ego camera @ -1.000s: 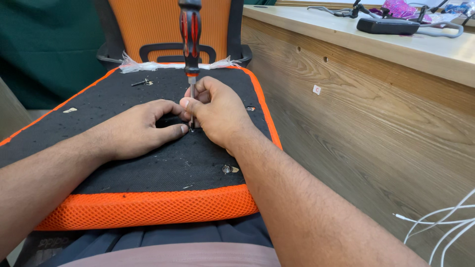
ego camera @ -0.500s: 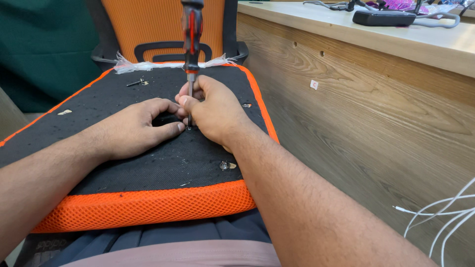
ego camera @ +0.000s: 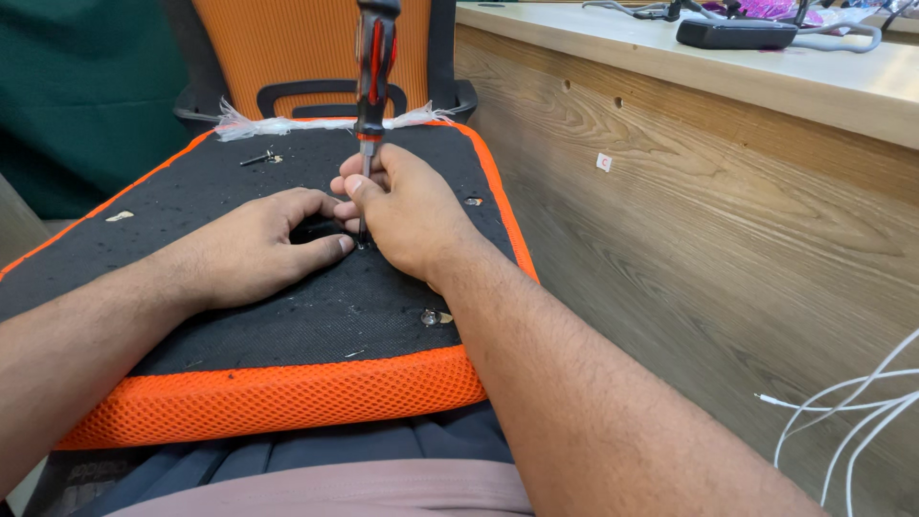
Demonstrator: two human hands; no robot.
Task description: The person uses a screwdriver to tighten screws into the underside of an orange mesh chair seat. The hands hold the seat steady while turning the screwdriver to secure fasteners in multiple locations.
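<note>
Screwdriver — upright; right hand pinches its shaft, left hand flat beside on seat cushion. Keep vertical — press steadily.

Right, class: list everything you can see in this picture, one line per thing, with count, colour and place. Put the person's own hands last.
Seat cushion: one, black panel with orange mesh edge, upturned on the person's lap.
Screwdriver: one, red and black handle, upright on the panel.
Loose screw: one, dark, far left on the panel.
Fitted screw: one, silver, near edge.
Chair back: one, orange, behind the cushion.
Wooden desk: one, brown, to the right.
Cables: several, white, lower right.
Black device: one, on the desk.
Left hand: flat on the panel.
Right hand: fingers around the screwdriver shaft.
</note>
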